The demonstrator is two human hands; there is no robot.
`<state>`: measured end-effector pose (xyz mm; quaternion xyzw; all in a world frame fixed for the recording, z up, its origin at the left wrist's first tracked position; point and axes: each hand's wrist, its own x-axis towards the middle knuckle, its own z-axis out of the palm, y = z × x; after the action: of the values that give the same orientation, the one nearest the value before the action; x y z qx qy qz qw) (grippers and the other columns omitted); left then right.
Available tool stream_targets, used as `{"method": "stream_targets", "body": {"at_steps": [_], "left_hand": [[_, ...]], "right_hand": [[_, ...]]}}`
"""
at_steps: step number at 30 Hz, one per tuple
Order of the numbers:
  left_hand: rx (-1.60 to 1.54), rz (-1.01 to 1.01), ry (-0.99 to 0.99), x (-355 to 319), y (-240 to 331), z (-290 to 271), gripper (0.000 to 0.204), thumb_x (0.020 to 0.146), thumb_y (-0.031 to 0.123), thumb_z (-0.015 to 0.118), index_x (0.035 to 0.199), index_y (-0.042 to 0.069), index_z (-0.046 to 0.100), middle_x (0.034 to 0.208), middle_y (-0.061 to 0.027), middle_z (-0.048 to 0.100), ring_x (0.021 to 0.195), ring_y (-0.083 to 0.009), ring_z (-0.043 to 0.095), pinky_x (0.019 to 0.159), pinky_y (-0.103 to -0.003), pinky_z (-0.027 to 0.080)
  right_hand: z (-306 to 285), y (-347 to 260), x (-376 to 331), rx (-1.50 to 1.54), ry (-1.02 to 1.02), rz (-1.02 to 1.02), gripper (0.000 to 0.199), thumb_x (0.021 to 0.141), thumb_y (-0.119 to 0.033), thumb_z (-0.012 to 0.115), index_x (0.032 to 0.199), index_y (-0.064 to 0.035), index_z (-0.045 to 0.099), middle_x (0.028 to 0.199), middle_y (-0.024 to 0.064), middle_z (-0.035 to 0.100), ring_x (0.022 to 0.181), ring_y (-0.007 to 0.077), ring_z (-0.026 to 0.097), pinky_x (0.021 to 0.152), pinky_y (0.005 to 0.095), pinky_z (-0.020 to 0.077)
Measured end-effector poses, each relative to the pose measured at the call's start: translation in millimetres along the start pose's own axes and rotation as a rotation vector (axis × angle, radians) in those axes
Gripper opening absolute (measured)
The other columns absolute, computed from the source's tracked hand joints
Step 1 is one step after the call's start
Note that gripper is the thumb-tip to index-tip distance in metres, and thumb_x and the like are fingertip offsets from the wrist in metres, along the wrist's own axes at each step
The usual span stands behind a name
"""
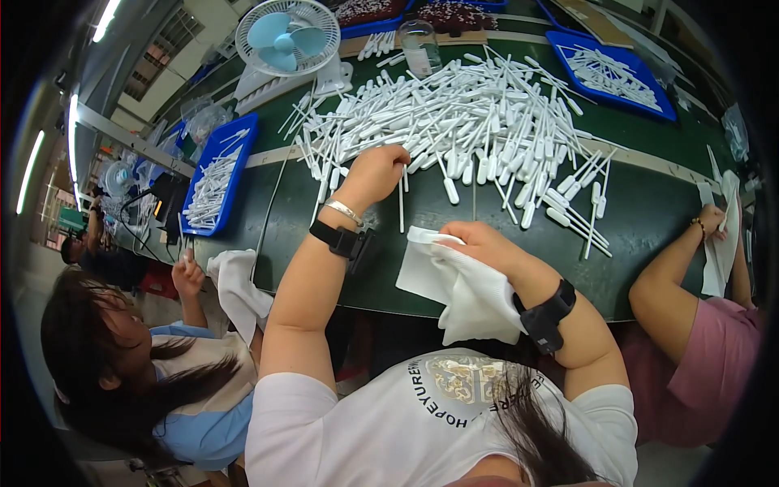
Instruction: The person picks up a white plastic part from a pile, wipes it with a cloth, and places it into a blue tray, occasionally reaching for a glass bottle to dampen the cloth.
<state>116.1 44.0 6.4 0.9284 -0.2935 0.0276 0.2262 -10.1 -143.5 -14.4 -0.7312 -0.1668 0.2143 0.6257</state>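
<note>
A big pile of white plastic sticks (454,122), each thin with a thicker rounded end, lies on the dark green table. At the pile's near left edge is my left hand (375,174), its fingers pinched together on one white plastic stick (401,203) that points down toward me. My right hand (487,247) grips a white cloth (462,296), which is folded over at the top and hangs past the table's near edge. Both wrists carry black straps with a small device.
Blue trays with more sticks stand at left (253,134) and far right (669,105). A fan (281,39) and a clear jar (418,49) are behind the pile. Co-workers sit close on both sides, with a white cloth (239,288) at left and another (720,243) at right.
</note>
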Motion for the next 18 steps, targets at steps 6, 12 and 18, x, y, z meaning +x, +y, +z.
{"method": "stream_targets", "body": {"at_steps": [6, 12, 18], "left_hand": [[-0.055, 0.035, -0.077, 7, 22, 15, 0.014, 0.072, 0.008, 0.055, 0.085, 0.007, 0.060, 0.072, -0.0099, 0.060, 0.065, -0.0246, 0.058, 0.061, -0.031, 0.045], [0.087, 0.120, -0.193, 12, 55, 24, 0.025, 0.071, 0.024, 0.063, 0.086, 0.006, 0.053, 0.068, -0.0104, 0.058, 0.063, -0.0257, 0.057, 0.057, -0.032, 0.044], [0.278, -0.138, -0.237, 17, 69, 41, 0.051, 0.065, 0.045, 0.066, 0.087, 0.001, 0.050, 0.075, -0.0165, 0.060, 0.068, -0.0291, 0.059, 0.060, -0.035, 0.046]], "right_hand": [[0, -1, -4, -0.055, -0.001, -0.044, 0.023, 0.084, -0.025, 0.050, 0.087, -0.0025, 0.055, 0.074, 0.0026, 0.055, 0.068, 0.0081, 0.048, 0.063, 0.0242, 0.0402], [2, -2, -7, -0.056, -0.040, -0.070, 0.024, 0.084, -0.027, 0.050, 0.086, -0.0031, 0.054, 0.075, 0.0030, 0.056, 0.067, 0.0080, 0.048, 0.062, 0.0248, 0.0402], [5, 6, -2, -0.057, -0.026, -0.136, 0.025, 0.085, -0.028, 0.049, 0.087, -0.0034, 0.055, 0.075, 0.0026, 0.056, 0.069, 0.0075, 0.048, 0.063, 0.0245, 0.0401]]}}
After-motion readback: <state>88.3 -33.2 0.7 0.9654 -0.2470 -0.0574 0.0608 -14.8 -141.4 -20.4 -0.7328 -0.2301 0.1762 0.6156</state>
